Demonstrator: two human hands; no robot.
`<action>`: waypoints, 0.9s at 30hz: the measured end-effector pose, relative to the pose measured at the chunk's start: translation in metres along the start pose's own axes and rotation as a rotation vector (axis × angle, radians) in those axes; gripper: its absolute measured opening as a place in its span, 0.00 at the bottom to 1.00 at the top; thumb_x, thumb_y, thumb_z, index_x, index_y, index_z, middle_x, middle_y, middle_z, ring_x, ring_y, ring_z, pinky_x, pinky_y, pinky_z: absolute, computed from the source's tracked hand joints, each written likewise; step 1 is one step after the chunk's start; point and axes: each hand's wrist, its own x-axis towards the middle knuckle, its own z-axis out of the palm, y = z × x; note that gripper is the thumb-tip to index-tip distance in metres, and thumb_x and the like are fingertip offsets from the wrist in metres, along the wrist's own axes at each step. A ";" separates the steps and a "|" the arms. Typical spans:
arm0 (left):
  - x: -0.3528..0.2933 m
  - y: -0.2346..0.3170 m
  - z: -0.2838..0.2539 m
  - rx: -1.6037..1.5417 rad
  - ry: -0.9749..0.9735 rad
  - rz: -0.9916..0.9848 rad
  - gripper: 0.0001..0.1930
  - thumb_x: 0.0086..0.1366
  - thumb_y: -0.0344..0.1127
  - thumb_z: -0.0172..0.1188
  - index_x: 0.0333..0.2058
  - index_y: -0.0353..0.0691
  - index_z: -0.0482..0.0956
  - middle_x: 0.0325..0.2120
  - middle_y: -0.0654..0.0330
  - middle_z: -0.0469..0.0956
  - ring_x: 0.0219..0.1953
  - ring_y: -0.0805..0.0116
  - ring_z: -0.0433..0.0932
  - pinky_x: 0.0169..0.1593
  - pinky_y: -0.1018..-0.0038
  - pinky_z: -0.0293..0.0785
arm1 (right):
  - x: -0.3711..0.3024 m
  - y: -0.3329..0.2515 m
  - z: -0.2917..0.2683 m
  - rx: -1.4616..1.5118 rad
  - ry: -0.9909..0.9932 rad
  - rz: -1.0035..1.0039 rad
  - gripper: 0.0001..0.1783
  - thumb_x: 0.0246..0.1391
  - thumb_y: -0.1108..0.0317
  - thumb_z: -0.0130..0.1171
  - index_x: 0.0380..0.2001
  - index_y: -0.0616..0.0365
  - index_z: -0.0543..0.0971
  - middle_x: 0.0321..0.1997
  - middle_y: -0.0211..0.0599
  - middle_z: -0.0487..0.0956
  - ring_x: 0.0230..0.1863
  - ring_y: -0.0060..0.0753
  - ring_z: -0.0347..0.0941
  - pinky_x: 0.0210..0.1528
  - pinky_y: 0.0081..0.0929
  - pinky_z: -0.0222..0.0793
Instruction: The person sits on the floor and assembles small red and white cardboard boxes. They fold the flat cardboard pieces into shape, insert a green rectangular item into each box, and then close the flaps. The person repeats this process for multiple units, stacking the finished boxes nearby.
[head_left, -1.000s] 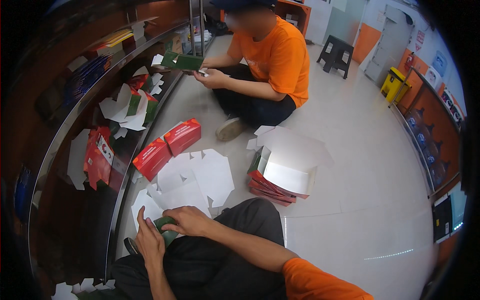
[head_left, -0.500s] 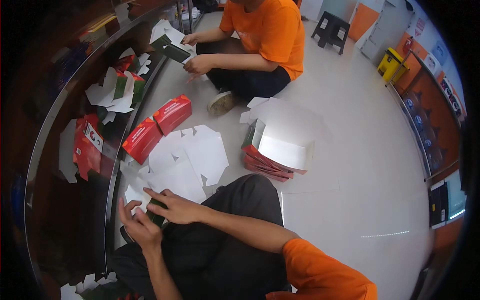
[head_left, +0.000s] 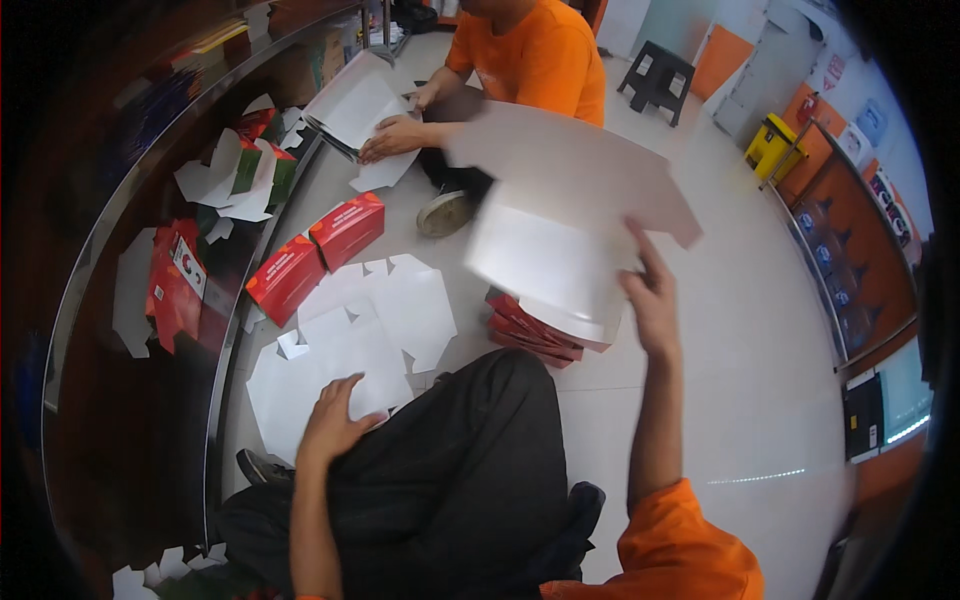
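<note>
My right hand [head_left: 655, 300] is raised at the right edge of an unfolded white-lined carton [head_left: 560, 235], thumb and fingers closed at its edge. The carton is lifted and tilted, slightly blurred, above a stack of red flattened cartons [head_left: 535, 330]. Over by my knee, my left hand [head_left: 335, 420] is open, thumb apart from the fingers, hovering at or touching the near edge of white carton blanks [head_left: 350, 345] spread on the floor. Whether it touches them I cannot tell.
Two closed red boxes [head_left: 287, 278] stand beyond the blanks. Along the left runs a metal-edged shelf [head_left: 215, 400] holding partly folded cartons [head_left: 240, 175]. Across from me, a seated co-worker in an orange shirt [head_left: 540, 60] handles another carton [head_left: 360, 100]. A black stool [head_left: 657, 80] stands farther back.
My hands have parted from the green-sided carton they were folding. My right hand has swung right, and the white-lined carton has risen off the stack. The co-worker's carton has opened wider.
</note>
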 end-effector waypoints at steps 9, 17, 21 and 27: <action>0.007 -0.075 0.020 -0.251 -0.466 -0.365 0.36 0.44 0.40 0.76 0.55 0.49 0.74 0.51 0.47 0.74 0.55 0.51 0.72 0.57 0.65 0.69 | -0.026 0.071 -0.059 -0.351 -0.048 0.298 0.29 0.60 0.59 0.51 0.62 0.59 0.65 0.66 0.59 0.61 0.72 0.42 0.48 0.66 0.35 0.51; 0.005 -0.105 0.029 -0.090 -0.443 -0.331 0.26 0.44 0.37 0.76 0.47 0.49 0.82 0.43 0.50 0.80 0.46 0.59 0.78 0.51 0.69 0.72 | -0.028 0.086 -0.029 -0.350 -0.025 0.308 0.39 0.64 0.49 0.45 0.68 0.62 0.49 0.72 0.53 0.49 0.74 0.45 0.39 0.71 0.38 0.39; 0.002 -0.106 0.027 -0.256 -0.413 -0.363 0.21 0.49 0.37 0.73 0.44 0.45 0.83 0.36 0.51 0.82 0.39 0.61 0.79 0.46 0.70 0.73 | -0.031 0.084 -0.023 -0.263 -0.001 0.308 0.38 0.64 0.53 0.45 0.68 0.63 0.48 0.72 0.52 0.48 0.74 0.45 0.42 0.71 0.37 0.40; 0.007 -0.114 0.035 -0.210 -0.319 -0.286 0.14 0.59 0.37 0.62 0.41 0.37 0.82 0.30 0.50 0.82 0.34 0.64 0.79 0.41 0.70 0.73 | -0.037 0.111 -0.037 -0.163 0.115 0.276 0.35 0.62 0.62 0.48 0.68 0.60 0.51 0.71 0.51 0.53 0.72 0.44 0.48 0.69 0.32 0.45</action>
